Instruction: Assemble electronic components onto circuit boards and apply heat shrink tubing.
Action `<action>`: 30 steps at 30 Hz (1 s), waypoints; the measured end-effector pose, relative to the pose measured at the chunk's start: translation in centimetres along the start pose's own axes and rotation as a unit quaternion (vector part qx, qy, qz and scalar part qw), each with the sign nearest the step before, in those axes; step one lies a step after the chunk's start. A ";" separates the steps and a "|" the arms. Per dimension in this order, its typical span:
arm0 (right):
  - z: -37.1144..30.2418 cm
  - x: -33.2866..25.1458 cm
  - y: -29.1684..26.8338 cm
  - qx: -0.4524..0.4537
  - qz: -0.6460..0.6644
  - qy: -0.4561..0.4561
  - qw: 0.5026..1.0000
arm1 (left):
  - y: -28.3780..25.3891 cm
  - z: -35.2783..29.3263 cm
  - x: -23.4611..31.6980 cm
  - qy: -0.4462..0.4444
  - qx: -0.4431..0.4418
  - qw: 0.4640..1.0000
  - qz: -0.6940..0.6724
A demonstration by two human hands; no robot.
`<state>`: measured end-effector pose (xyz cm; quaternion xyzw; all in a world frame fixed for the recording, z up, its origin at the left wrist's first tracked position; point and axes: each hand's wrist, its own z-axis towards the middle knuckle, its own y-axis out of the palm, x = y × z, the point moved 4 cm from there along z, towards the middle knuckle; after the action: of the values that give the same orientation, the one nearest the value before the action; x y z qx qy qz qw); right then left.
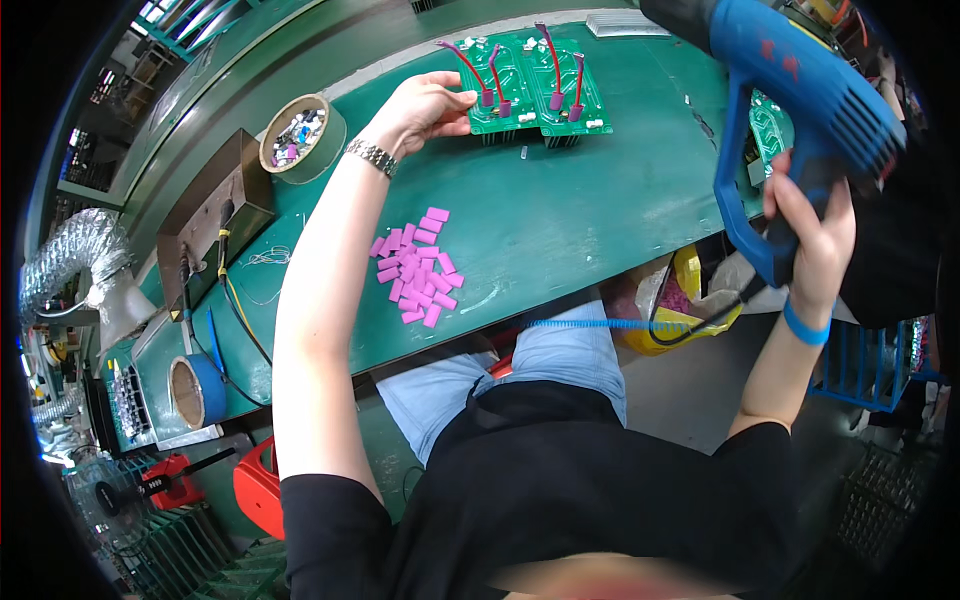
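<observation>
My left hand [425, 112] pinches the left edge of a pair of green circuit boards [515, 70] lying side by side near the far edge of the bench. Red wires [556, 68] rise from the boards, with purple sleeves [556, 100] around their bases. A blue heat gun [790, 75] is gripped by its handle in my right hand [822, 235], raised at the right, apart from the boards. Its nozzle tip is cut off by the top of the picture. Nearer to me, beside my left forearm, lies a loose pile of short purple sleeve pieces [412, 266].
Left of my forearm are a round tub [335, 140] of small parts, a metal box [262, 190] with soldering irons, and a blue tape roll [207, 388]. Another green board [766, 125] shows behind the heat gun. A coiled blue cord [600, 323] crosses below the bench edge.
</observation>
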<state>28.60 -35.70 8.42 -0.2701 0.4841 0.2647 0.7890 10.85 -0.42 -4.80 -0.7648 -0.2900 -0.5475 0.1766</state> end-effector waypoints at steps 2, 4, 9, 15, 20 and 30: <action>-2.2 -1.2 -0.9 -0.007 -0.064 0.035 0.997 | 0.2 -0.9 -0.2 0.003 0.007 1.000 -0.005; -4.2 -2.2 -1.3 0.007 -0.091 0.062 0.994 | 0.3 -1.9 -0.1 -0.004 0.027 0.999 0.025; -8.0 -3.4 -1.3 0.009 -0.089 0.087 0.992 | -0.2 -2.2 -0.6 0.007 0.001 1.000 -0.007; -10.6 -3.7 -0.9 0.004 -0.064 0.119 0.991 | -0.3 -3.3 -0.9 0.025 0.037 0.999 -0.024; -11.5 -3.0 0.0 0.005 -0.051 0.133 0.990 | -0.4 -3.5 -1.3 0.058 0.036 0.996 -0.048; -11.8 -3.0 1.2 -0.005 -0.116 0.080 0.990 | -3.2 -6.6 -0.8 0.038 0.038 0.997 0.048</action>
<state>19.29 -43.41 6.33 -0.3488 0.5097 0.1515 0.7717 3.75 -2.00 -3.44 -0.7490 -0.2669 -0.5559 0.2423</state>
